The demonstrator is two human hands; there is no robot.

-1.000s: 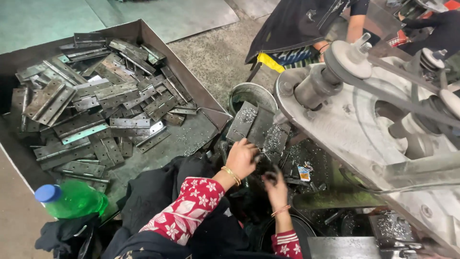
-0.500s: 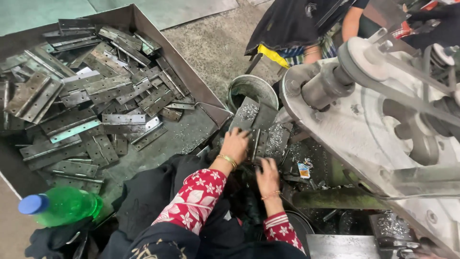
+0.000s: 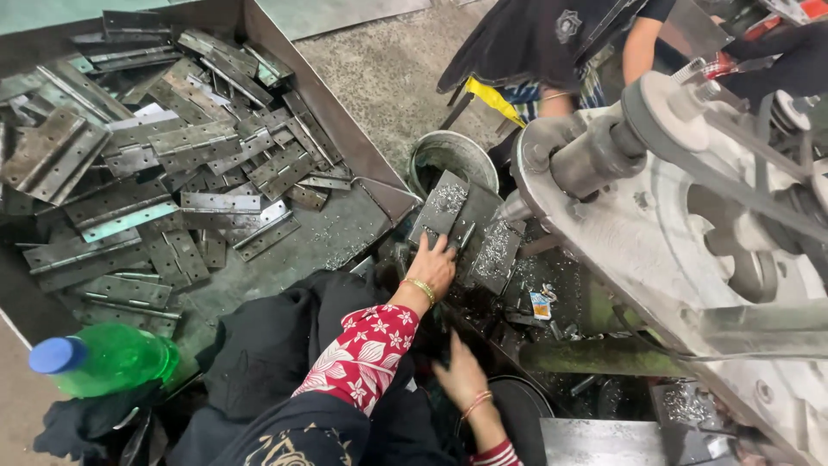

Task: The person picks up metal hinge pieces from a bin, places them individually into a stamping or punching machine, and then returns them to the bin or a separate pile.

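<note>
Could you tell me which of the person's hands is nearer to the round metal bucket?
Left. The left hand rests on a metal plate just below the bucket; the right hand is lower down, well short of it.

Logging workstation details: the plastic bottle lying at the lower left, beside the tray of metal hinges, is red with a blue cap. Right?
Not quite. The head view shows the bottle is green, not red; its cap is blue, and it lies at the lower left beside the tray of metal hinges.
</note>
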